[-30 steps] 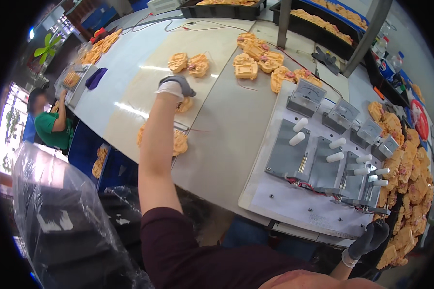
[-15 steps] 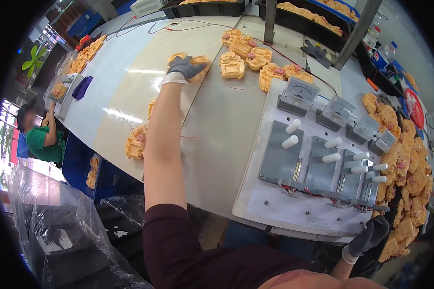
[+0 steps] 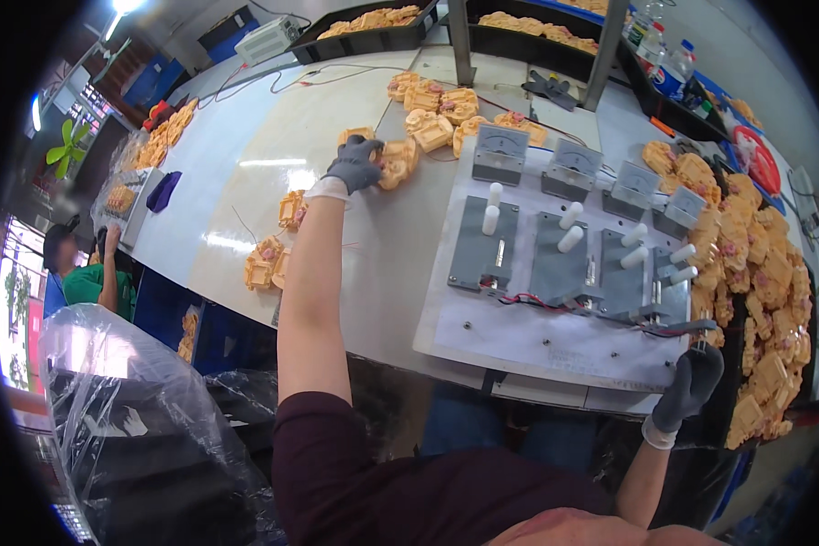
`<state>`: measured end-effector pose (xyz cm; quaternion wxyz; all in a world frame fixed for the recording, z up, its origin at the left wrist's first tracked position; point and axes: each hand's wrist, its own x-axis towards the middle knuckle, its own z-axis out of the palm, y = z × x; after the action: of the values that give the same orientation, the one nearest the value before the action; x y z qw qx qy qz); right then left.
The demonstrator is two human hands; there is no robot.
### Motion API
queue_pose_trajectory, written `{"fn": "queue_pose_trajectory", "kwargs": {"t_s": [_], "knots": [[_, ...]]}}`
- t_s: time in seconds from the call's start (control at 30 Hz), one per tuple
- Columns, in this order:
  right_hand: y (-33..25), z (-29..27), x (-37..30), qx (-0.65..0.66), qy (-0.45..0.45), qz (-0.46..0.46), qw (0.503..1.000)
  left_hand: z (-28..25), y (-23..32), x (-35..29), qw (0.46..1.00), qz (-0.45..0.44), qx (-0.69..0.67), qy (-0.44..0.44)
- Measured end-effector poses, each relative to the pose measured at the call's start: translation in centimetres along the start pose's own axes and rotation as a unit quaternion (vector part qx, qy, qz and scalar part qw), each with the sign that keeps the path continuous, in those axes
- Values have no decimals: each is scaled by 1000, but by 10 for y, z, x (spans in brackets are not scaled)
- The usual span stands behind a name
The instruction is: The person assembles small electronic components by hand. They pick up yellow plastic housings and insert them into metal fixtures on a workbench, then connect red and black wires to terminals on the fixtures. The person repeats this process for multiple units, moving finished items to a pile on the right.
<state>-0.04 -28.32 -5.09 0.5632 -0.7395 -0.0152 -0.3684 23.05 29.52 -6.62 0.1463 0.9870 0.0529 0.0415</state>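
Note:
My left hand [image 3: 353,167], in a grey glove, reaches far over the table with its fingers closed on an orange-tan molded plastic part [image 3: 398,164]. Another such part [image 3: 356,135] shows just behind the fingers, and a loose group of them [image 3: 441,105] lies further off to the right. My right hand [image 3: 692,387], also gloved, is at the near right corner of a white board [image 3: 464,341] bearing grey test fixtures [image 3: 482,241] with white knobs and panel meters [image 3: 499,150]. Its fingers are curled by the end of the rightmost fixture; what they hold is hidden.
A large heap of similar parts [image 3: 760,300] fills the right side. More parts [image 3: 266,264] lie left of my forearm. Black trays [image 3: 373,35] stand at the back beside metal posts [image 3: 461,45]. Bottles [image 3: 673,73] are back right. A person in green [image 3: 100,282] works at far left.
My head view has shifted. The left hand and its part, blurred before, have moved right, closer to the group of parts. My right hand stays by the fixture's corner.

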Motion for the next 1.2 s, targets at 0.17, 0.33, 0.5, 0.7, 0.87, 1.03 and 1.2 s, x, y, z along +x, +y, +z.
{"fn": "queue_pose_trajectory", "kwargs": {"t_s": [0.17,0.33,0.5,0.7,0.87,1.03,1.2], "knots": [[-2,-2,1,36,-8,21,999,8,17,-14,998,52,21,7],[-13,2,1,78,-1,44,996,18,29,-16,997,45,29,60],[3,-6,1,73,-32,40,996,3,3,5,837,76,-485,240],[-6,-10,10,182,-77,95,976,-88,139,-62,487,50,-872,29],[-6,-12,11,199,-59,78,975,-84,330,-125,640,100,-761,-25],[-3,-12,12,198,-53,69,976,-14,451,-149,848,352,-315,239],[-5,-14,12,184,-84,71,977,35,482,-157,883,349,-248,192]]}}
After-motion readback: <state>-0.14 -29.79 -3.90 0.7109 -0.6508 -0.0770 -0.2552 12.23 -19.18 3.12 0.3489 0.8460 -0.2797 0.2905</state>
